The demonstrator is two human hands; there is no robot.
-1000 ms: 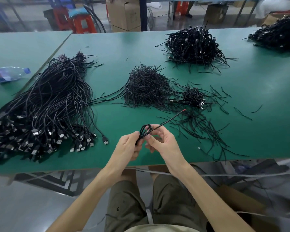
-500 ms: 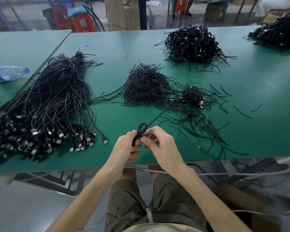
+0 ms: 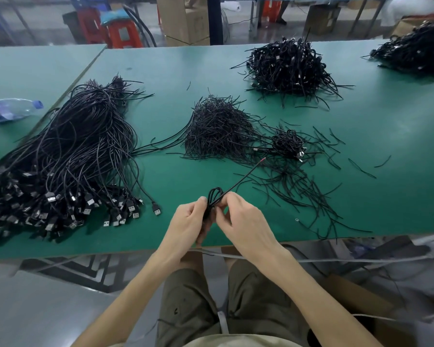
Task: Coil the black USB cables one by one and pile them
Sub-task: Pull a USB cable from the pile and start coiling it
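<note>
If either pinch slackened, the springy loops of the black USB cable could have sprung apart, its free tail being unsecured. At lower centre of the frame, above the near edge of the green table, the left hand curled closed round the coil's base; the right hand pinched the strand just beside it.
</note>
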